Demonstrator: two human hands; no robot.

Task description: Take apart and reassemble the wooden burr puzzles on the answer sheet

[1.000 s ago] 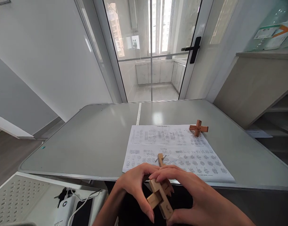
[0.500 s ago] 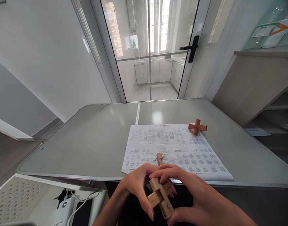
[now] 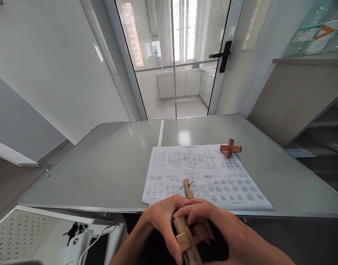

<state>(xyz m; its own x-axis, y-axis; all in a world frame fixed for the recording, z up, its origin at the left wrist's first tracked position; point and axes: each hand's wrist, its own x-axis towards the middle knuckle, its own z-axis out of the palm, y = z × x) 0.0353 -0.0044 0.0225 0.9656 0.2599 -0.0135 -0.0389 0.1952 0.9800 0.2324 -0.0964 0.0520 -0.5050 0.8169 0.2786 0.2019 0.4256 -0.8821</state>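
Light wooden puzzle pieces, crossed and interlocked, are between my two hands at the table's near edge. My left hand curls around them from the left, its thumb along the crosspiece's end. My right hand grips from the right, with fingers over the top of the long bar and the thumb low near its bottom end. Another notched wooden piece lies on the printed sheet just beyond my fingers. Part of the held pieces is hidden by the fingers.
A reddish-brown wooden cross puzzle stands on the sheet's far right corner. The grey folding table extends to both sides. At lower left, a white bin contains keys, a white device, a cable and a dark phone-like object. A glass door is behind.
The held pieces have turned and moved lower, and the crosspiece now sits across the front of the long bar. Both hands keep their hold. The view has shifted slightly.
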